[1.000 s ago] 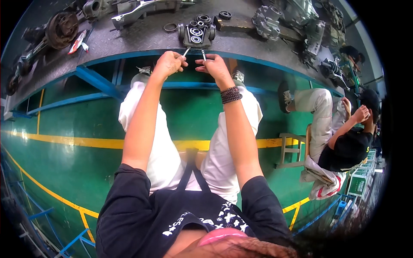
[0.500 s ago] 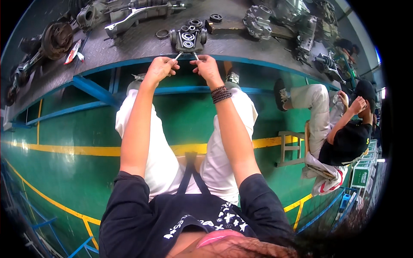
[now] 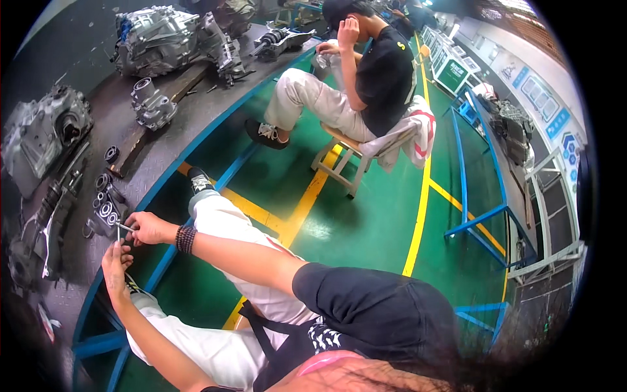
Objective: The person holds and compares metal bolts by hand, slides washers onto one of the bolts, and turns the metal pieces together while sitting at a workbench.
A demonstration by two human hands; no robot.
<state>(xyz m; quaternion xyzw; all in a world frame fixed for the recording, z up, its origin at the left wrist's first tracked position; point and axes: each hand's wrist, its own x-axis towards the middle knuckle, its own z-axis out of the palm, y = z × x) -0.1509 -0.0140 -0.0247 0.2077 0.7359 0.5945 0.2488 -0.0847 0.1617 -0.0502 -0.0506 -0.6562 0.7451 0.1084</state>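
Head view (clock positions are read from the frame centre): the left hand (image 3: 116, 266) lies between 8 and 9 o'clock, its grip clamped on a thin metal rod (image 3: 119, 232) that points toward 12 o'clock. The right hand (image 3: 151, 228) lies near 9 o'clock, its grip clamped on a second rod (image 3: 127, 228) that points toward 10 o'clock. Both rods sit very close together; whether they touch cannot be determined. Just beyond them, at 9 o'clock, a dark bearing assembly (image 3: 98, 226) with bright rings rests on the desk (image 3: 186, 124). Contact between rods and assembly cannot be confirmed. Between 9 and 10 o'clock, a black ring (image 3: 112, 154) lies just beside a wooden block (image 3: 132, 153). A small metal housing (image 3: 152, 108) is located at 10 o'clock; a large silver casing (image 3: 157, 39) stands between 10 and 11 o'clock. At 1 o'clock, a seated person (image 3: 385, 85) occupies a stool (image 3: 346, 138).
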